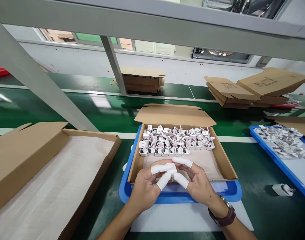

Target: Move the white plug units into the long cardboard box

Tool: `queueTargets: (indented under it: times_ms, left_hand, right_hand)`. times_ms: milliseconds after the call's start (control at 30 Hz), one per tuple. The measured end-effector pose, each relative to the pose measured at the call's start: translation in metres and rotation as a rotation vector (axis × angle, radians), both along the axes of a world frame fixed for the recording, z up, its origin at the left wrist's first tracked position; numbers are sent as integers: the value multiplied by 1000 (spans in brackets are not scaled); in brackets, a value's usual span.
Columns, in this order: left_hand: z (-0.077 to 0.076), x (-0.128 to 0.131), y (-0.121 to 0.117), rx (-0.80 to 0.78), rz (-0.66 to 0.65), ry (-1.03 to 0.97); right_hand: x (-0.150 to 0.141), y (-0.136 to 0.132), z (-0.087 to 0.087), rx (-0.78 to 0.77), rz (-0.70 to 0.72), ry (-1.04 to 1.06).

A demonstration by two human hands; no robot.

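My left hand (145,188) and my right hand (200,184) meet over the near side of an open cardboard box (224,160). White finger covers sit on the thumbs and index fingers. Pinched between the fingertips of both hands is a small white plastic housing (171,167), partly hidden by them. Several rows of similar white housings (164,151), with thin red and dark wires, fill the far part of the box. A blue tray (177,200) lies beneath this box. On my right wrist is a watch with a dark strap.
To the left lies another open cardboard box (92,180) with a white liner. A loose white housing (283,190) rests on the green table at right, near a blue tray (279,166) heaped with white parts (282,141). Grey frame bars cross above; more cardboard boxes (142,81) stand behind.
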State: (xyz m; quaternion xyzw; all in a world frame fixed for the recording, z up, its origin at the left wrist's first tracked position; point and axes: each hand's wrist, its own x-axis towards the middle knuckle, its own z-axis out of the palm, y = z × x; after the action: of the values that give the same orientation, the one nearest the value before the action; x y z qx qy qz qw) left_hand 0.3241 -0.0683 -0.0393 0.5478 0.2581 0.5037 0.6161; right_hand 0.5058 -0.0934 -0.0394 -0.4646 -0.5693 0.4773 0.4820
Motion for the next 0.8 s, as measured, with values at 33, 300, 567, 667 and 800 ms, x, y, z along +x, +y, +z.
queueTargets:
  times_ms: [33, 300, 567, 667, 800]
  left_hand:
    - [-1, -1, 0, 7, -14, -2]
    - [1, -5, 2, 4, -39, 17]
    - [-6, -3, 3, -94, -15, 73]
    - [-2, -4, 3, -100, -15, 118]
    - [3, -6, 3, -115, 12, 147]
  right_hand:
    - [0, 0, 0, -1, -2, 8]
    - [-4, 3, 0, 12, 2, 31]
    - [-1, 5, 2, -20, 67, 92]
    - [3, 5, 7, -52, 127, 113]
    - [6, 5, 7, -20, 119, 73]
